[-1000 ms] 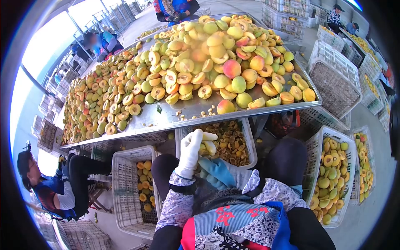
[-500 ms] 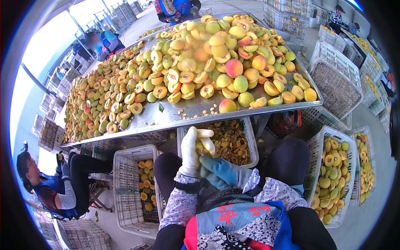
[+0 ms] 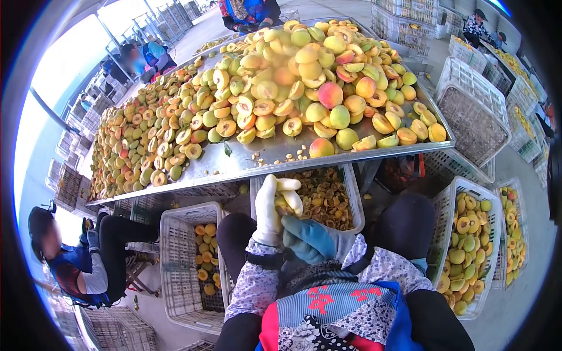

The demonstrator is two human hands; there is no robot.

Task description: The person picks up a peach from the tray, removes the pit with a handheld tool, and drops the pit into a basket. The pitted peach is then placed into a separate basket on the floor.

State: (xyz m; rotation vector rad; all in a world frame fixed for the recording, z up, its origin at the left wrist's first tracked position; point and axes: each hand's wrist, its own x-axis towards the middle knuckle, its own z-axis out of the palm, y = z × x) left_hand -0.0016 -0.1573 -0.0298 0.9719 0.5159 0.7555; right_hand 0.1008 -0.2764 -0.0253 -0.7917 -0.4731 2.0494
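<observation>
My left hand [image 3: 269, 213], in a white glove, is closed around a yellowish piece of apricot [image 3: 283, 205] that shows only partly between its fingers. Pressed close beside it, my right hand [image 3: 310, 238] wears a blue-grey glove. Its fingers are curled together, and whatever they grip is hidden. Both hands are above my lap, at the near edge of a crate [image 3: 358, 205] of brownish-yellow fruit scraps [image 3: 325, 196]. Beyond them, a metal table [image 3: 240, 161] carries a large heap of halved and whole apricots [image 3: 263, 88].
Apricot halves partly fill a white crate [image 3: 170, 263] on my left and another [image 3: 493, 251] on my right. Loose pits [image 3: 287, 157] lie along the table edge. A co-worker [image 3: 73, 257] sits at left; another person [image 3: 249, 11] is across the table. Stacked crates [image 3: 474, 111] stand at right.
My hands keep nearly the same pose. The co-worker at left has turned the head, and the whole view has shifted slightly.
</observation>
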